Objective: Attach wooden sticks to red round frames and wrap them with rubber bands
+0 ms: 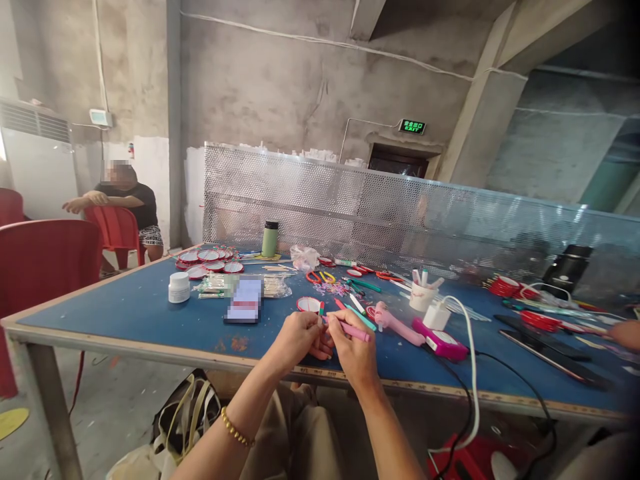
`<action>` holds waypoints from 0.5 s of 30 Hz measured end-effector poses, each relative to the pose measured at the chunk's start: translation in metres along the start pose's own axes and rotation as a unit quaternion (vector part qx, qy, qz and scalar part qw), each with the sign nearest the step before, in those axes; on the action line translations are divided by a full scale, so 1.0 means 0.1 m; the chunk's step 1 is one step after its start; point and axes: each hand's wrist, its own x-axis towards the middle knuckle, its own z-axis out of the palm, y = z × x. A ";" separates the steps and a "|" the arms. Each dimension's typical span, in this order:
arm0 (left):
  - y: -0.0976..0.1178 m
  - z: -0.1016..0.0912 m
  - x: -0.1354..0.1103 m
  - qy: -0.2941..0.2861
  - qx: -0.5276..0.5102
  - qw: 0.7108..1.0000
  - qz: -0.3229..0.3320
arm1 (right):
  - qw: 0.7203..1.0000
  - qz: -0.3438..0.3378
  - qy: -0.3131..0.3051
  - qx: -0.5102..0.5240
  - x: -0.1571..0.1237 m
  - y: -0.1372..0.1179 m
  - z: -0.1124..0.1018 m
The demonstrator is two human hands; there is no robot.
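Near the front edge of the blue table, my left hand (pixel 299 333) and my right hand (pixel 354 353) meet, fingertips close together. A pink pen (pixel 356 331), perhaps a marker, lies in the closed fingers of my right hand, its near end pointing right. The left fingers are pinched at a small piece with red and green on it (pixel 321 309); its lower part is hidden by the fingers. Just behind them lies a red-rimmed round disc (pixel 309 304). Green and red markers (pixel 361 317) rest beyond my right hand.
Left on the table (pixel 125 320) are a phone (pixel 243 301), a white jar (pixel 179 288) and stacked red-rimmed discs (pixel 210 257). To the right are a pink handheld device (pixel 400 325), a magenta box (pixel 445 343), cables and a pen cup (pixel 421 297). Someone's hand (pixel 625 335) reaches in at far right.
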 end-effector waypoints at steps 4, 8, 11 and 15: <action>-0.01 0.00 0.00 -0.003 0.002 1.000 0.000 | 1.000 0.003 -0.003 0.000 -0.01 0.01 0.00; -0.03 -0.01 0.01 -0.008 0.005 1.000 0.001 | 1.000 0.003 -0.006 0.001 -0.01 0.02 0.00; -0.04 -0.01 0.01 -0.007 0.008 1.000 0.003 | 1.000 -0.005 -0.008 -0.001 0.00 0.00 0.00; -0.05 -0.01 0.01 -0.003 0.010 1.000 0.005 | 1.000 -0.009 -0.002 -0.010 0.01 -0.03 -0.01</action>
